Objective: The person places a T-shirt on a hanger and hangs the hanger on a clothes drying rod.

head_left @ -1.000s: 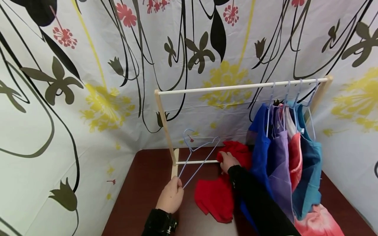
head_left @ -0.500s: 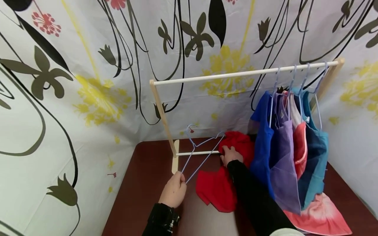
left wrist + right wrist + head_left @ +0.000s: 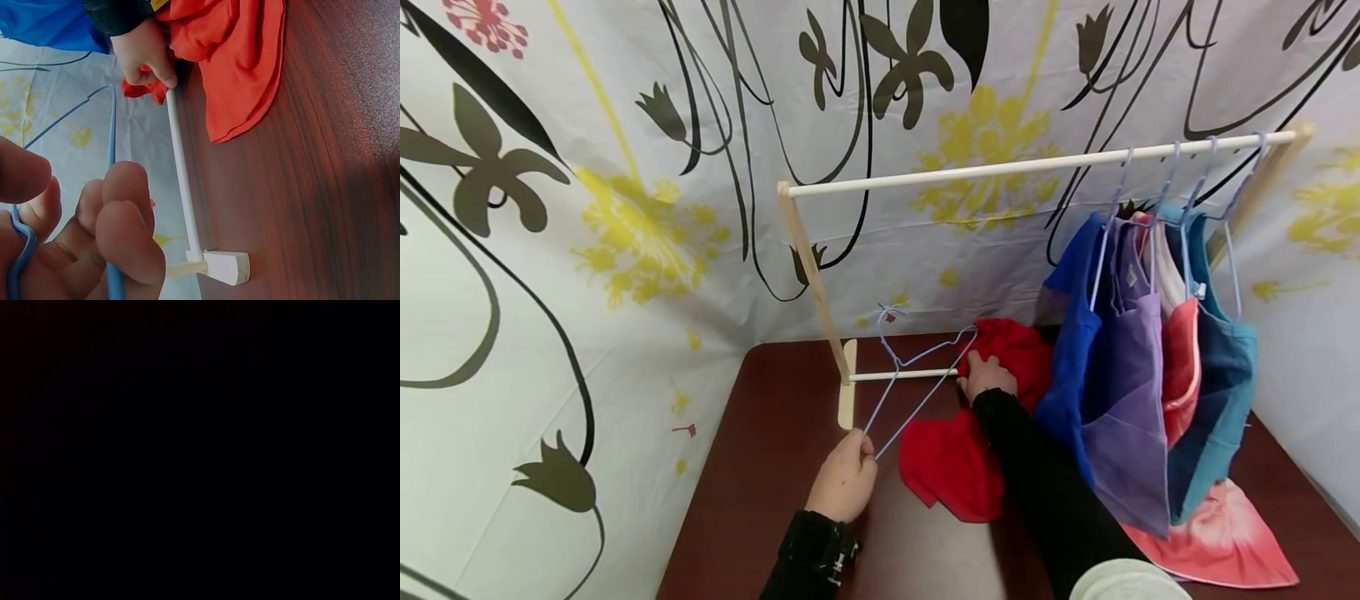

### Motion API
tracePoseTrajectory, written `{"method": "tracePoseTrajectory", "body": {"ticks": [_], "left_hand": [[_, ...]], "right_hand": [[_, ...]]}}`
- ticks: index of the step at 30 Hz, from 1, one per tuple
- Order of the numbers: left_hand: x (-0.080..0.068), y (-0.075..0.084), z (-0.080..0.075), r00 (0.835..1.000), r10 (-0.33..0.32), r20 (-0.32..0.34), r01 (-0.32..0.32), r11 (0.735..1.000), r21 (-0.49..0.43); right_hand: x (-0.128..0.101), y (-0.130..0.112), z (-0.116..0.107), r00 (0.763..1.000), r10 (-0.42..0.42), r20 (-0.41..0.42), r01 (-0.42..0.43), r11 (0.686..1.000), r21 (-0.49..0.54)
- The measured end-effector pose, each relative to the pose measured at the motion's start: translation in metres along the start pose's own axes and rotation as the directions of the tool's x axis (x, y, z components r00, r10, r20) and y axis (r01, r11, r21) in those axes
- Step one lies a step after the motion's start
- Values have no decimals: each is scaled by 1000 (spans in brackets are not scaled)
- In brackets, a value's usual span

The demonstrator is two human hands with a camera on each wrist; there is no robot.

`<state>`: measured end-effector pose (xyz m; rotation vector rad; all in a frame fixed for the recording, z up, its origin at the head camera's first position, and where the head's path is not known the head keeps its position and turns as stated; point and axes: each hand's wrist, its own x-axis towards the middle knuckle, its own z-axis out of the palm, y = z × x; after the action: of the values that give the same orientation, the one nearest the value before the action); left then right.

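My left hand (image 3: pixel 844 479) pinches a light blue wire hanger (image 3: pixel 898 365) by one end, its hook and far end pointing away over the table. The left wrist view shows the fingers curled round the hanger wire (image 3: pixel 112 134). A crumpled red garment (image 3: pixel 951 467) lies across the table beneath my right forearm. At its far part, beside the lower rail (image 3: pixel 904 374) of a small rack, my right hand (image 3: pixel 988 379) grips the red cloth. Curled fingers of that hand (image 3: pixel 142 53) show on the cloth in the left wrist view. The right wrist view is dark.
A wooden rack with a white top rail (image 3: pixel 970 172) stands at the back. On its right side hang a blue garment (image 3: pixel 1071 367), a purple one (image 3: pixel 1131 408), a pink one (image 3: pixel 1182 375) and a teal one (image 3: pixel 1221 400). A pink-and-white cloth (image 3: pixel 1232 533) lies below them. Patterned fabric surrounds the table.
The head view has tipped downward, so the rack appears higher. My left hand still holds the hanger, and my right hand stays on the red garment with little visible movement.
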<state>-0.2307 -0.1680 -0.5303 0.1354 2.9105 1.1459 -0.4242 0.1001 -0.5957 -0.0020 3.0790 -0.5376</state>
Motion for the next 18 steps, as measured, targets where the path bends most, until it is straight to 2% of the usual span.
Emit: {"method": "tracePoseTrajectory", "body": {"ticks": [7,11,18], "left_hand": [[1,0,2,1000,11,-4,-11,1000,-4],[4,-1,3,999,32,-28,-31,999,9],[17,-2,-4,995,78,-56,-74,995,61]], "right_hand": [[0,1,2,1000,12,-27,-13,1000,-7],[1,5,3,998,5,-55,-5,1000,9],[4,12,4,995,2,-101,8,995,98]]}}
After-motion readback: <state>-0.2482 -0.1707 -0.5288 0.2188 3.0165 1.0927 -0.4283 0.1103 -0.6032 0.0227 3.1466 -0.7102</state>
